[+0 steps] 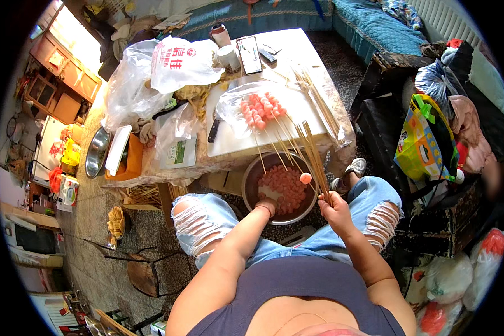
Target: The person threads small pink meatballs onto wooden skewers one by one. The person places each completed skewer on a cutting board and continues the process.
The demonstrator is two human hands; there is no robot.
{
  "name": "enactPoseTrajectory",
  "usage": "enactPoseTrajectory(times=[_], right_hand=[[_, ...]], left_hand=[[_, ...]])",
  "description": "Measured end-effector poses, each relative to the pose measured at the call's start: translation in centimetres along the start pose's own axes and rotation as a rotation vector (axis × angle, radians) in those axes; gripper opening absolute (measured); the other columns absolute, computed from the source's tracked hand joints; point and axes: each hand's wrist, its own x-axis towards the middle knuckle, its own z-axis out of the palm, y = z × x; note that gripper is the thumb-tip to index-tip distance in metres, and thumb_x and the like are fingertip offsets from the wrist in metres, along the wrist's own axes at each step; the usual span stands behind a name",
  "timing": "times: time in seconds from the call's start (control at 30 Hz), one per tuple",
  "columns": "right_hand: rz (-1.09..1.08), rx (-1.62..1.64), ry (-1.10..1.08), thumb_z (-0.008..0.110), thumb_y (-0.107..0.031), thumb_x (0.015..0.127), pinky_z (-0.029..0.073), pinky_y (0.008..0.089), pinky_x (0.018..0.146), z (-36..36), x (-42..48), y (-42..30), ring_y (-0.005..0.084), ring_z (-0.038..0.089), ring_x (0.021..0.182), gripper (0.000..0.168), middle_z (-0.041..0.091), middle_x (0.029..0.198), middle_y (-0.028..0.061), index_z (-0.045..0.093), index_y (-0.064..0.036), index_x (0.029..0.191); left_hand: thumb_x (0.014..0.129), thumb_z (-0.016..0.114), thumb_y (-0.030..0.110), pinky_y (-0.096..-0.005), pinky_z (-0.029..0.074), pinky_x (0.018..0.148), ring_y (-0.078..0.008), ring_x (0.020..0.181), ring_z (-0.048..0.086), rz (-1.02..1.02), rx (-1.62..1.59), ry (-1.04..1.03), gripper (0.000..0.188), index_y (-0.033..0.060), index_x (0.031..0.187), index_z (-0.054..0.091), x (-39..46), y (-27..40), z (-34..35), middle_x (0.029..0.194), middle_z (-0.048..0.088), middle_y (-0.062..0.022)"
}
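Between my knees stands a steel bowl (247, 185) of pink meatballs (286, 185) in liquid. My left hand (267, 204) reaches down into it at the near left side; its fingers are mostly hidden. My right hand (334, 208), at the bowl's right edge, grips a bundle of bamboo skewers (313, 155). One skewer there carries a single pink ball (305, 178). Beyond the bowl, finished skewers of pink balls (262, 108) lie on a clear plastic bag (227, 107) over a white cutting board (224, 145), their sticks pointing towards me.
More bare skewers (319, 103) lie along the table's right side. A knife (213, 131) rests at the board's left edge. A phone (249, 54), a cup (227, 54) and plastic bags (130, 84) are farther back. An orange box (132, 159) stands at the table's left corner.
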Motion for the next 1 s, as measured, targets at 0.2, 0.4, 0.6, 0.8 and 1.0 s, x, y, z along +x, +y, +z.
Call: enactPoseTrajectory(times=[0.2,0.4,0.6,0.8,1.0], right_hand=[[0.025,0.087,0.018,0.055,-0.009,0.087,0.037,0.0196,0.049,-0.4,-0.2,0.1,0.0042,0.044,0.056,0.011,0.05,0.066,-0.0026,0.052,-0.002,0.094],[0.029,0.162,0.011,0.054,-0.01,0.087,0.036,0.0187,0.048,-1.0,-0.9,-0.8,0.0034,0.042,0.054,0.01,0.048,0.065,-0.0033,0.051,-0.003,0.094],[0.039,0.164,-0.01,0.055,-0.012,0.087,0.037,0.0193,0.048,-1.6,-1.9,-1.9,0.004,0.043,0.054,0.012,0.048,0.065,-0.0032,0.051,-0.003,0.094],[0.009,0.103,-0.069,0.055,-0.01,0.086,0.037,0.02,0.049,-1.8,-2.4,-2.1,0.0042,0.044,0.055,0.01,0.05,0.066,-0.0024,0.054,-0.002,0.092],[-0.004,0.059,-0.102,0.055,-0.01,0.086,0.038,0.0206,0.05,-1.8,-2.6,-2.2,0.0051,0.046,0.056,0.011,0.051,0.066,-0.0017,0.054,-0.002,0.093]], left_hand=[[0.071,0.057,0.023,-0.0265,0.046,0.06,-0.015,0.073,0.058,-0.115,-0.854,0.0,0.027,0.0033,0.089,0.062,-2.4,-0.7,-2.2,0.087,0.063,-0.0081],[0.082,0.053,0.008,-0.0252,0.05,0.071,-0.0149,0.08,0.06,0.317,-1.792,-0.107,0.018,0.0033,0.099,0.056,-7.7,2.9,-6.4,0.092,0.062,-0.0084],[0.083,0.053,-0.001,-0.0268,0.053,0.078,-0.0187,0.09,0.062,0.82,-2.105,0.152,0.022,0.0019,0.105,0.055,-11.5,4.9,-11.0,0.103,0.061,-0.0128],[0.088,0.053,0.006,-0.0224,0.054,0.069,-0.0105,0.082,0.063,0.706,-2.076,0.344,0.023,0.0028,0.111,0.053,-12.0,5.0,-14.7,0.098,0.064,-0.0099],[0.09,0.051,0.009,-0.022,0.055,0.067,-0.0095,0.079,0.063,0.796,-2.125,0.28,0.023,0.0021,0.112,0.052,-11.4,4.5,-14.9,0.096,0.063,-0.0085]])
